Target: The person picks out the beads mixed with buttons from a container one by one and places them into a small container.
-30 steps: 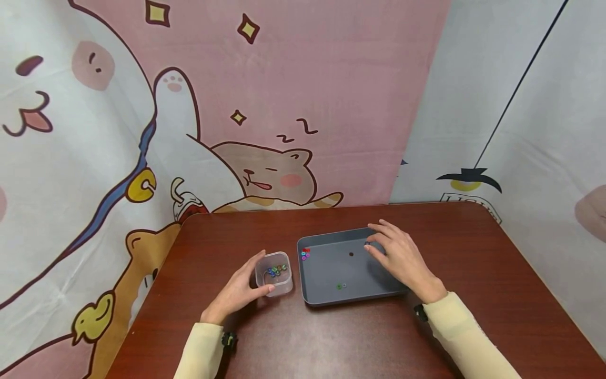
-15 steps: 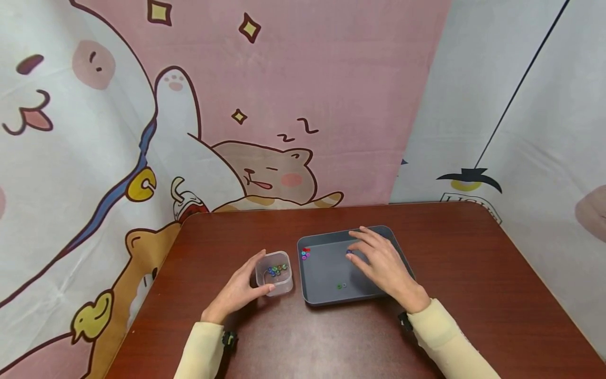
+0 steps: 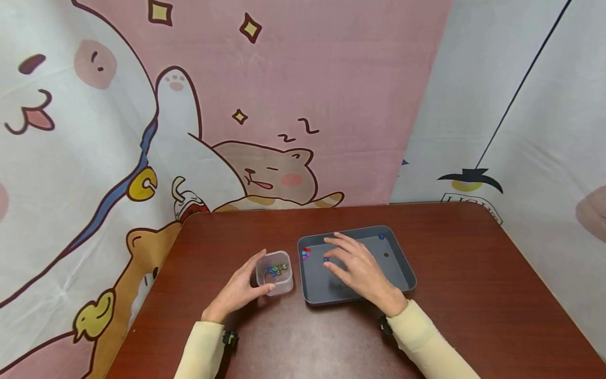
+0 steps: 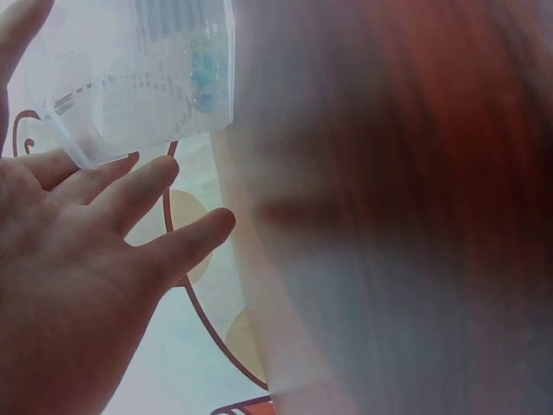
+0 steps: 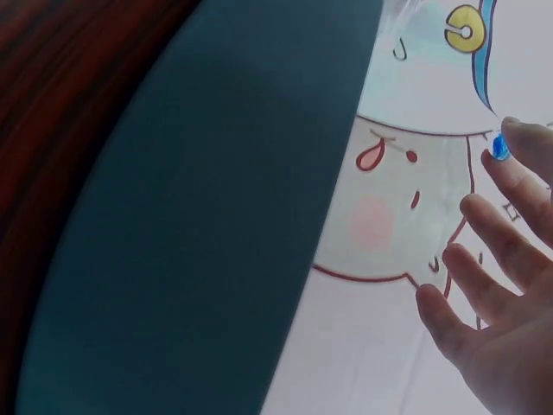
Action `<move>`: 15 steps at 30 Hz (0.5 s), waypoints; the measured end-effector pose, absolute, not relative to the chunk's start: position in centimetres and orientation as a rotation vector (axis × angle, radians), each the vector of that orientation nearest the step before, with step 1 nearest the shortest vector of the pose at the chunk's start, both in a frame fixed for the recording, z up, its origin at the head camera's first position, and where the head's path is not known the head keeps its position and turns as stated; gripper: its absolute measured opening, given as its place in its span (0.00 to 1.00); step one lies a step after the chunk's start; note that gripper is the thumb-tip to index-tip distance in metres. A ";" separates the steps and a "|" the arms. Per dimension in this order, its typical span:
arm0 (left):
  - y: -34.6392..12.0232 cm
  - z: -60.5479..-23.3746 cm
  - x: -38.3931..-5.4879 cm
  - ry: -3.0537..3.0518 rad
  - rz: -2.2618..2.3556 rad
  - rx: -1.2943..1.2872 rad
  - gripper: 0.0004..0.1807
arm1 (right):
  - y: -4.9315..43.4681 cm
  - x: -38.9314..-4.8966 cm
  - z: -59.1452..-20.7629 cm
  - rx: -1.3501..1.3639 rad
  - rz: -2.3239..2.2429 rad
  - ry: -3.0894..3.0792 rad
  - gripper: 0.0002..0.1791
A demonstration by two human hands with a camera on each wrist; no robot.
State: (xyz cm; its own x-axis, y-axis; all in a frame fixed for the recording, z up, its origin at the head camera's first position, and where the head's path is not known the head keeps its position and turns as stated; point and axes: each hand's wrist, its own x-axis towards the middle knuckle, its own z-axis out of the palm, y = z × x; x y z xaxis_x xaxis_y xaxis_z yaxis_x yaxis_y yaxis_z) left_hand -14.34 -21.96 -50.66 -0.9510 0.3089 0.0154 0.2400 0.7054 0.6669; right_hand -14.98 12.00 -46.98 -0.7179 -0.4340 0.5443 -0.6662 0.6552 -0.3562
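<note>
My left hand [image 3: 239,289] holds a small clear plastic container [image 3: 282,287], thumb at its near side and fingers along its far left side. Several glassy beads [image 3: 277,270] in blue, green and brown lie inside it. In the left wrist view, the container [image 4: 130,117] sits against the fingers. Between the thumb and index finger of my right hand [image 3: 357,271] is a pinched blue bead [image 5: 500,145], with the other fingers spread. This hand is over the left half of a grey tray [image 3: 402,279] and hides part of its floor.
Small red, cyan and magenta beads [image 3: 305,253] lie in the tray's left corner. A blue bead [image 3: 381,236] lies near its far right corner and a dark one [image 3: 386,255] nearer. The brown wooden table [image 3: 303,337] meets a cartoon-printed cloth [image 3: 355,105] behind.
My right hand has moved left across the tray with the blue bead, uncovering beads on the right and covering the green one near the front. The left hand and container have stayed put.
</note>
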 end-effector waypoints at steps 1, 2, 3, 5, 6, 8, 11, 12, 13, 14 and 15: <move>-21.9 -50.7 -14.3 2.811 1.079 0.453 0.54 | 11.7 -14.9 -46.9 0.875 0.769 -2.453 0.10; -21.9 -50.7 -14.3 2.812 1.078 0.453 0.54 | 11.3 -14.9 -46.9 0.886 0.773 -2.446 0.10; -21.9 -50.7 -14.4 2.813 1.077 0.452 0.54 | 11.0 -14.9 -46.9 0.900 0.784 -2.438 0.10; -21.9 -50.7 -14.4 2.816 1.076 0.452 0.54 | 10.4 -14.9 -46.8 0.924 0.790 -2.429 0.11; -21.9 -50.7 -14.4 2.817 1.076 0.452 0.54 | 10.1 -14.9 -46.8 0.935 0.791 -2.427 0.11; -21.9 -50.7 -14.3 2.817 1.078 0.449 0.54 | 9.5 -14.9 -46.8 0.955 0.794 -2.426 0.12; -21.9 -50.7 -14.2 2.816 1.084 0.444 0.54 | 8.7 -15.0 -46.8 0.973 0.785 -2.445 0.13; -21.8 -50.7 -14.2 2.814 1.085 0.442 0.53 | 8.4 -15.0 -46.8 0.979 0.781 -2.450 0.14; -21.8 -50.7 -14.2 2.816 1.084 0.438 0.53 | 8.1 -15.0 -46.8 0.986 0.778 -2.455 0.14; -21.8 -50.7 -14.2 2.816 1.084 0.438 0.53 | 7.8 -15.1 -46.9 0.994 0.777 -2.460 0.14; -21.8 -50.7 -14.2 2.816 1.084 0.437 0.53 | 7.6 -15.1 -46.8 1.002 0.775 -2.464 0.14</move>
